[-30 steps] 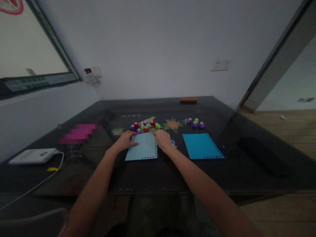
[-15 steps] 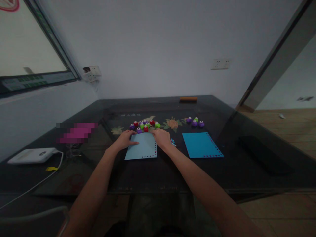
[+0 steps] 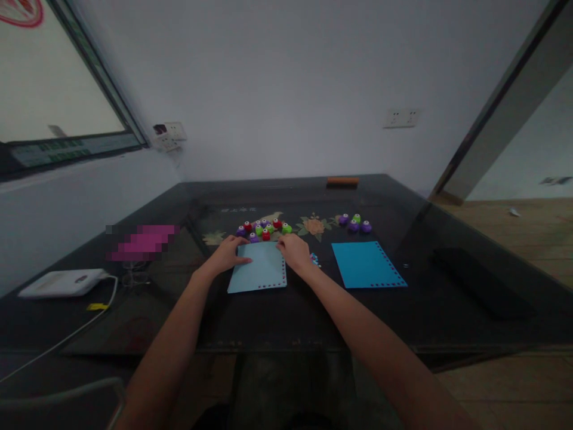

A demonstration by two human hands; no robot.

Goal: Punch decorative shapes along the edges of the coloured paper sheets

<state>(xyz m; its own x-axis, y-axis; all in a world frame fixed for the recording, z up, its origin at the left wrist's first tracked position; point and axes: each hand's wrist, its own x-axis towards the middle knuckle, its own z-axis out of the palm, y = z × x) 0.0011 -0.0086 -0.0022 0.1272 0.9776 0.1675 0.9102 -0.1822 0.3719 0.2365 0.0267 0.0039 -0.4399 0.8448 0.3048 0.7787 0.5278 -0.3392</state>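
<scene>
Two paper sheets are seen on the dark table point(image 3: 447, 310). The pale blue sheet point(image 3: 258, 273), hole-punched along its edges, is pinched at its far corners by the left hand point(image 3: 227, 254) and right hand point(image 3: 294, 251); the brighter blue sheet point(image 3: 367, 265) lies apart.

No legible text. Pale characters printed on the dark table point(image 3: 403, 310) near its far edge point(image 3: 238, 209) are too small to read. A red mark on the window pane point(image 3: 20, 11) is cropped, unreadable.
</scene>
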